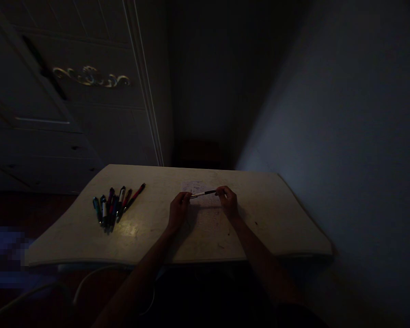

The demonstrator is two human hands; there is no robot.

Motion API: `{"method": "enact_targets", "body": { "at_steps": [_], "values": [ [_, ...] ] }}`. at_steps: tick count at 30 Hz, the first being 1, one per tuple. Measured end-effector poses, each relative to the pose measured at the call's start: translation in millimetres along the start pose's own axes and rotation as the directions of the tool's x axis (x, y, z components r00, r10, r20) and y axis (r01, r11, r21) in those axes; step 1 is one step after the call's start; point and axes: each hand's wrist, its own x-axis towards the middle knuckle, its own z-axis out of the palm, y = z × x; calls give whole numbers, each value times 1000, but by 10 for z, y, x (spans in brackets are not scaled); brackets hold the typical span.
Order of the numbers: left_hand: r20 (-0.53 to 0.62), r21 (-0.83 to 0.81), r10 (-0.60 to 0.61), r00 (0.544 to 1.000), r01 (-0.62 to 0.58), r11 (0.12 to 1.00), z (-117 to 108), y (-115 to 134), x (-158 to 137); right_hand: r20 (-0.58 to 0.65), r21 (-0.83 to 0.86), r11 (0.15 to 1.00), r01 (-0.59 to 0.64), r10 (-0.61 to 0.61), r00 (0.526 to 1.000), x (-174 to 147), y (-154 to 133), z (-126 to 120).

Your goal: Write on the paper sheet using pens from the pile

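Note:
Between my two hands a white and black pen is held roughly level above the table. My left hand pinches its white end, and my right hand pinches its dark end. Beneath the pen, the pale table top carries a patch of purplish ink scribbles. Over to the left lies a loose bunch of several pens in green, white, red and dark colours. Dim light hides the finer details of the pen in my fingers.
A large cabinet with an ornate metal trim stands behind the table at the left. A wall rises along the right side. At the lower left a pale cable runs below the table edge.

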Motion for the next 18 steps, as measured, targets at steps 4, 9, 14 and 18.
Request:
{"method": "enact_targets", "body": {
  "at_steps": [4, 9, 14, 18],
  "values": [
    [-4, 9, 60, 998, -60, 998, -17, 13, 2, 10, -8, 1000, -1, 1, 1000, 1, -6, -5],
    [10, 16, 146, 989, -146, 989, -39, 6, 9, -1, -9, 1000, 1, -1, 1000, 10, 11, 0],
    [-11, 73, 129, 992, -128, 989, -26, -13, -3, -7, -15, 1000, 4, -5, 1000, 6, 16, 7],
    [-29, 234, 105, 994, -96, 968, -20, -69, 14, -4, 1, 1000, 7, -7, 1000, 1, 19, 9]
  ]
}}
